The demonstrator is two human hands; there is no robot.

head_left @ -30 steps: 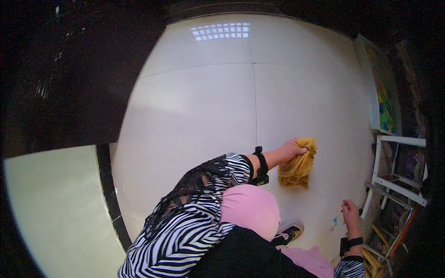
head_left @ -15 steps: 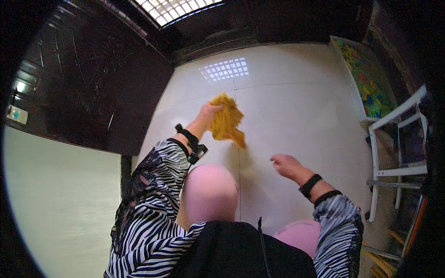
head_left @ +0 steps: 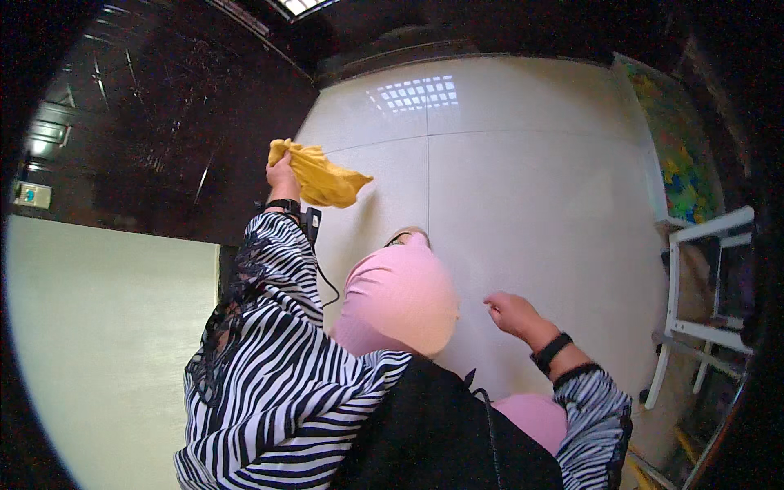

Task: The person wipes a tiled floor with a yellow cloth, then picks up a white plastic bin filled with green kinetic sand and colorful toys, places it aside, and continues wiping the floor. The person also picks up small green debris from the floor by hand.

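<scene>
A yellow cloth (head_left: pixel 327 175) hangs from my left hand (head_left: pixel 281 173), which is closed on one bunched end of it. The rest of the cloth spreads out to the right in the air, close to the dark wall on the left. My right hand (head_left: pixel 512 314) is held lower and to the right, over the pale floor, its fingers curled in with nothing seen in them. Both wrists wear black bands. My pink-clad knee (head_left: pixel 400 298) and one shoe (head_left: pixel 407 237) show between the two arms.
Pale tiled floor (head_left: pixel 539 188) lies ahead, reflecting a gridded window. Dark glossy panelling (head_left: pixel 163 122) stands at the left above a pale green surface (head_left: pixel 114 343). To the right are a white metal frame (head_left: pixel 710 224) and a colourful painted panel (head_left: pixel 678 147).
My left hand has swung the yellow cloth left toward the dark wall, and the cloth now flares sideways. My pink-clad knee has come forward, and a shoe shows. My right hand stays nearly in place.
</scene>
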